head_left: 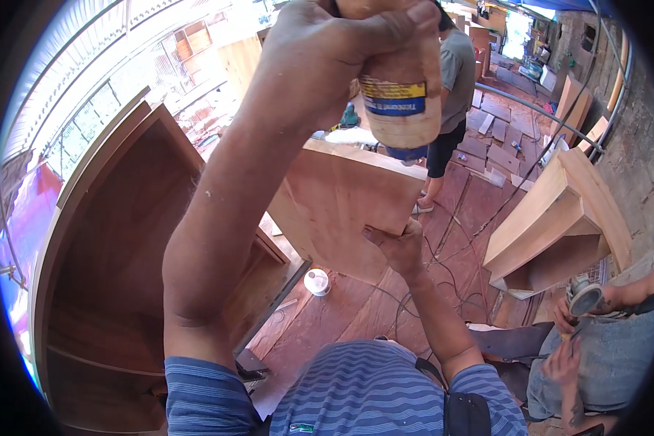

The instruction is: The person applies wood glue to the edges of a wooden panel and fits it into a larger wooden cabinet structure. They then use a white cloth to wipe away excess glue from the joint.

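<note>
My left hand (341, 47) is raised high in front of me, its fingers wrapped round a glue bottle (403, 120). The bottle is pale and smeared, with a blue and yellow label that reads upside down and blue at its lower end. Below it stands a reddish-brown wooden panel (341, 211) with a pale top edge. My right hand (398, 248) grips the panel's lower right corner. Whether glue is coming out of the bottle, I cannot tell.
A large wooden cabinet (116, 261) stands at left, and a white round container (317, 282) on the floor. Cables (443, 254) trail across the floor. At right lies a wooden box frame (552, 218). One co-worker (596, 363) holds a power tool (585, 296); another person (454, 80) stands beyond.
</note>
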{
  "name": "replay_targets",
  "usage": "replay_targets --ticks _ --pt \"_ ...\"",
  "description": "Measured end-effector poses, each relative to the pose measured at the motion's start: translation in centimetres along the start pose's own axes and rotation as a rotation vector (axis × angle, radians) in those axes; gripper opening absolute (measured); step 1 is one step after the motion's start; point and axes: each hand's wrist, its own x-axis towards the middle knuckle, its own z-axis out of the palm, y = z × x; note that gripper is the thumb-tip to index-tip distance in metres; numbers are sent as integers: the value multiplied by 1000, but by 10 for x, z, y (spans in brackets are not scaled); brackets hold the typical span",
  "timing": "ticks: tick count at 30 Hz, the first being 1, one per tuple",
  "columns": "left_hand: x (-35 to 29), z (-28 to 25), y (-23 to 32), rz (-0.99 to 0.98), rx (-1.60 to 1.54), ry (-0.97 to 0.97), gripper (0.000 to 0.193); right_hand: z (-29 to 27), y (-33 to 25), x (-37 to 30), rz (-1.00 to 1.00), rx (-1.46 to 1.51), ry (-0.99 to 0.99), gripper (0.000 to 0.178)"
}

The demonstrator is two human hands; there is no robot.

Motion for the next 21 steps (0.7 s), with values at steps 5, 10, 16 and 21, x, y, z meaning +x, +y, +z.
replay_targets --ticks 5,10,16,21 --pt "2 1 -6 8 42 -41 35 -3 -1 2 -3 -88 -13 19" --pt "-1 -6 -8 54 31 -123 38 -4 -1 4 -21 -90 -24 19" --pt "0 -7 -9 40 64 -98 39 -1 -8 5 1 -87 -36 19" --pt "2 -13 -8 44 37 -91 39 -2 -11 6 5 -93 -41 19"
